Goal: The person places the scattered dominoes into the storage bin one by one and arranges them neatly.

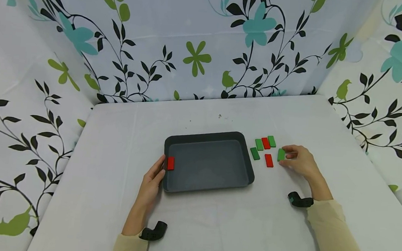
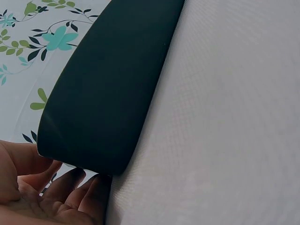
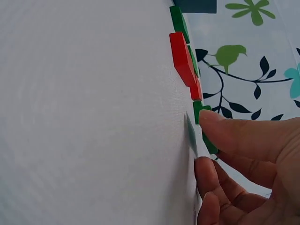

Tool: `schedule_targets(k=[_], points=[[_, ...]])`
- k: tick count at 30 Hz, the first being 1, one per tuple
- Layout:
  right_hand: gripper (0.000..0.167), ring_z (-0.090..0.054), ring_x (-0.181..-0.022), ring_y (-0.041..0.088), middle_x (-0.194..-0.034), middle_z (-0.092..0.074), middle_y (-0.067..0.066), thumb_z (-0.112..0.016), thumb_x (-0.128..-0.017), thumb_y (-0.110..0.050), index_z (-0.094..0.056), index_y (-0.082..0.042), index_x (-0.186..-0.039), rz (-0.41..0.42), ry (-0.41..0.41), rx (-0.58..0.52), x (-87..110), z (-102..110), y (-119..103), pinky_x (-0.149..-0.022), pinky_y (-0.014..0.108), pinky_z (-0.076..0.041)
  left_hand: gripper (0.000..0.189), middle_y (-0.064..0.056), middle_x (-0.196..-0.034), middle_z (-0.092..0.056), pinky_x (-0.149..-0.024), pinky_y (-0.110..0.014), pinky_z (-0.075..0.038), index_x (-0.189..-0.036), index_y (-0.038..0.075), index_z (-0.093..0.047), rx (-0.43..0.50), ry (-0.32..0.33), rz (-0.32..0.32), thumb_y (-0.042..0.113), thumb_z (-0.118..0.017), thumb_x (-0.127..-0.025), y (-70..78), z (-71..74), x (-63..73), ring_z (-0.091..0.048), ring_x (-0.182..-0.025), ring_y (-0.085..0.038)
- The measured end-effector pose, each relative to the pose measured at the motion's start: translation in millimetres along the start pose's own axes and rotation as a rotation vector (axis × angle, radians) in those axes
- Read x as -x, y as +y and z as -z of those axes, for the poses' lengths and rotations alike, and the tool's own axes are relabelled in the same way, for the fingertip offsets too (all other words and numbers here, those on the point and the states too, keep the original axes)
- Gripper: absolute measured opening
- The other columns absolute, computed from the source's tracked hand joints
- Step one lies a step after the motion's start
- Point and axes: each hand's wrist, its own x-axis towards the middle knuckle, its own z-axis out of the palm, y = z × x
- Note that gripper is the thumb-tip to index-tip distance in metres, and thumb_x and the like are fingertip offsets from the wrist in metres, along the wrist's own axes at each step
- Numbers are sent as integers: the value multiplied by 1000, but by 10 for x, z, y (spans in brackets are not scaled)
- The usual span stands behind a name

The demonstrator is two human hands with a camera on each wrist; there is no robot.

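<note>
At the left end of a dark grey rectangular tray (image 1: 212,162), my left hand (image 1: 150,184) holds the side, its thumb at the rim and its curled fingers against the outer wall (image 2: 108,103). Inside that same end, close to the wall, lies a red block (image 1: 171,163). To the right of the tray, my right hand (image 1: 302,161) pinches a small green block (image 1: 281,154) between thumb and fingers, low over the table. The nearest loose piece to it is a red block (image 1: 269,160) lying flat.
Several more blocks lie between the tray and the right hand: a green one (image 1: 254,153) by the tray's wall, and a red one (image 1: 265,143) between two greens. Behind the white-covered table (image 1: 200,228) hangs a floral curtain (image 1: 148,30), with printed cloth at both sides.
</note>
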Motion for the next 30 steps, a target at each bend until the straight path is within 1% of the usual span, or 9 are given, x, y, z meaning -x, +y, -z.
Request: schedule_targets(k=[4, 10, 14, 19, 22, 23, 25, 29, 30], points=[[55, -54, -109, 34, -121, -57, 24, -72, -87, -12, -51, 0, -137, 15, 4, -23, 25, 39, -54, -78, 29, -48, 52, -7, -163, -20, -122, -36, -16, -155, 9, -26, 5, -8, -2, 5, -38, -105, 11, -5, -8, -13, -152, -19], [53, -56, -105, 31, -124, -55, 22, -70, -89, -11, -51, 0, -138, 96, 32, -62, 76, 73, -195, -72, 17, -48, 52, -6, -163, -20, -122, -36, -16, -155, 9, -26, 3, -6, 1, 5, -38, -105, 17, -6, -10, -13, -152, -19], [52, -58, -97, 20, -120, -55, 21, -71, -89, -9, -52, 0, -137, 149, 60, -111, 108, 37, -339, -71, 9, -49, 52, -9, -163, -20, -121, -32, -20, -155, 9, -27, 0, 1, -6, 5, -38, -105, 12, -3, -2, -14, -152, -22], [52, -57, -88, 5, -119, -56, 21, -71, -88, -7, -54, 0, -136, 212, 58, -187, 124, -79, -568, -71, 10, -50, 52, -9, -163, -21, -122, -33, -19, -155, 9, -27, 3, 8, -7, 4, -38, -104, -1, -4, -2, -14, -152, -23], [51, -57, -88, 8, -117, -57, 22, -72, -87, -6, -55, 1, -135, 251, 44, -227, 124, -190, -733, -70, 12, -49, 52, -9, -163, -20, -122, -35, -19, -155, 9, -27, 1, 5, -6, 4, -38, -105, -7, -4, -3, -14, -152, -23], [52, -58, -88, 10, -116, -58, 21, -73, -86, -6, -55, 1, -134, 262, 39, -236, 123, -236, -793, -65, 13, -48, 52, -8, -163, -20, -122, -34, -19, -155, 10, -27, -1, 5, 0, 4, -38, -105, -4, -4, -5, -14, -152, -22], [51, -59, -90, 14, -115, -59, 21, -74, -85, -6, -57, 0, -133, 284, 28, -247, 116, -340, -910, -65, 14, -48, 52, -7, -163, -20, -122, -34, -19, -155, 10, -27, -4, 1, 1, 4, -38, -105, 0, -3, -6, -14, -152, -21], [52, -62, -94, 24, -113, -60, 20, -76, -84, -4, -58, 1, -132, 336, 5, -269, 101, -573, -1143, -67, 16, -48, 52, -6, -163, -20, -122, -34, -18, -155, 11, -27, -5, -4, 3, 5, -37, -105, 9, -1, -10, -14, -152, -19], [51, -62, -94, 25, -112, -61, 20, -76, -83, -4, -58, 1, -131, 357, 4, -270, 96, -638, -1193, -71, 16, -49, 52, -6, -163, -20, -122, -33, -19, -155, 11, -27, -6, -4, 0, 5, -37, -105, 6, 0, -10, -14, -152, -19]])
